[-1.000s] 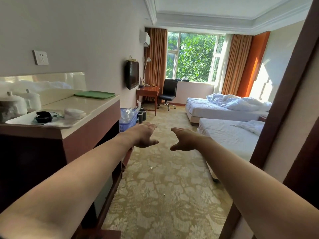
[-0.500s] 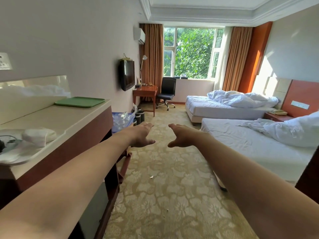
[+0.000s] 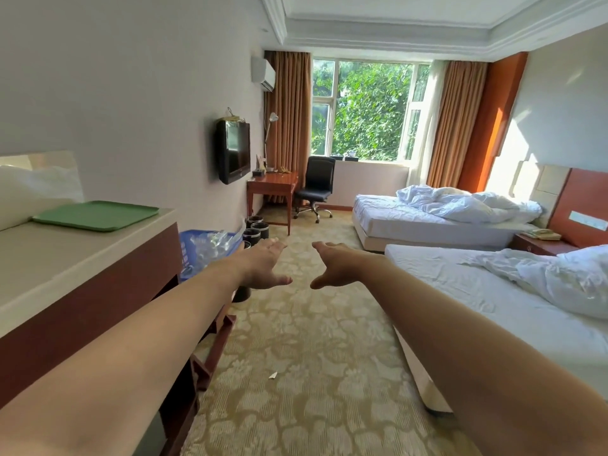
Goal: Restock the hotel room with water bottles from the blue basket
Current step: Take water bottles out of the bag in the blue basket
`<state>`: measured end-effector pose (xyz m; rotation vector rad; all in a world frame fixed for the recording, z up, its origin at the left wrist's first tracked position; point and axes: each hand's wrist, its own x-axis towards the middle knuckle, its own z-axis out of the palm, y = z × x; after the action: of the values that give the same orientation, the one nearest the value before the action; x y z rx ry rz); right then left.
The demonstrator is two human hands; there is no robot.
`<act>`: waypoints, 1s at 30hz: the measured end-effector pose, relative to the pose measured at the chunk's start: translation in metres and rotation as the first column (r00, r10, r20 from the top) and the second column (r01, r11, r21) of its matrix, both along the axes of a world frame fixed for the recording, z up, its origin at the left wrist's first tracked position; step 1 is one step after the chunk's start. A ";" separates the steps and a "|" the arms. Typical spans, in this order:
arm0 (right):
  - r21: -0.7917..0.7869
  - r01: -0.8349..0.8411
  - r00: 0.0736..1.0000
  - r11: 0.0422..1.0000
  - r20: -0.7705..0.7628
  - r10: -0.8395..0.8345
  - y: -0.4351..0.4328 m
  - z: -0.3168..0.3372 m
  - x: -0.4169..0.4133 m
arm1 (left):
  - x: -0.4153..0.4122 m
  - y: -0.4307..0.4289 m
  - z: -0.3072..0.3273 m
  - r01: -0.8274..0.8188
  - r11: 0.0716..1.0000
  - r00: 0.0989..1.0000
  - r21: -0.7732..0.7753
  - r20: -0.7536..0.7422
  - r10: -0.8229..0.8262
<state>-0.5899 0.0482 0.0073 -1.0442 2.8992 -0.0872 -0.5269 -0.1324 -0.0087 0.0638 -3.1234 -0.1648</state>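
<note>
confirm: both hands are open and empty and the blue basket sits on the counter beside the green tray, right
Not quite. The head view shows the blue basket below the countertop, past its far end, not on it beside the green tray. The left hand and right hand are open and empty.

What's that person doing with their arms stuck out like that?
A person stands in a hotel room with both arms stretched out in front. The left hand and the right hand are open and hold nothing. The blue basket with water bottles sits just past the end of the counter, to the left of the left hand. No bottle has been picked up yet. A green tray lies on the counter.
</note>
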 end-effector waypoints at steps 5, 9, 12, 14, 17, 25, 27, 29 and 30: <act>0.013 -0.011 1.000 1.000 -0.007 0.011 -0.002 -0.002 -0.072 | -0.064 -0.011 -0.007 -0.018 0.999 0.999 0.027 0.035 0.017; 0.027 -0.045 0.998 0.999 0.044 0.044 -0.015 -0.016 -0.119 | -0.105 -0.028 -0.017 -0.052 0.998 0.995 0.017 0.085 0.051; 0.019 -0.068 0.996 0.998 0.065 0.067 -0.037 -0.024 -0.159 | -0.141 -0.048 -0.024 -0.076 0.996 0.992 -0.035 0.100 0.079; 0.012 -0.083 0.994 0.997 0.069 0.082 -0.055 -0.027 -0.183 | -0.164 -0.064 -0.025 -0.092 0.995 0.988 -0.048 0.120 0.097; 0.002 -0.112 0.992 0.994 0.065 0.111 -0.088 -0.033 -0.227 | -0.208 -0.093 -0.026 -0.120 0.990 0.982 -0.069 0.136 0.129; -0.020 -0.147 0.988 0.989 0.047 0.148 -0.175 -0.029 -0.359 | -0.335 -0.171 -0.024 -0.140 0.987 0.982 -0.074 0.115 0.148; -0.025 -0.163 0.985 0.986 0.054 0.164 -0.194 -0.035 -0.387 | -0.360 -0.189 -0.027 -0.140 0.987 0.980 -0.081 0.130 0.149; -0.026 -0.182 0.981 0.983 0.062 0.184 -0.210 -0.043 -0.412 | -0.379 -0.205 -0.033 -0.126 0.989 0.980 -0.070 0.143 0.135; -0.032 -0.193 0.979 0.981 0.066 0.195 -0.218 -0.046 -0.425 | -0.388 -0.213 -0.036 -0.123 0.990 0.981 -0.064 0.145 0.131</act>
<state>-1.0150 -0.1697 -0.0391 -1.2951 2.7256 -0.1485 -0.9153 -0.3455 -0.0445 0.2871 -3.2559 -0.0754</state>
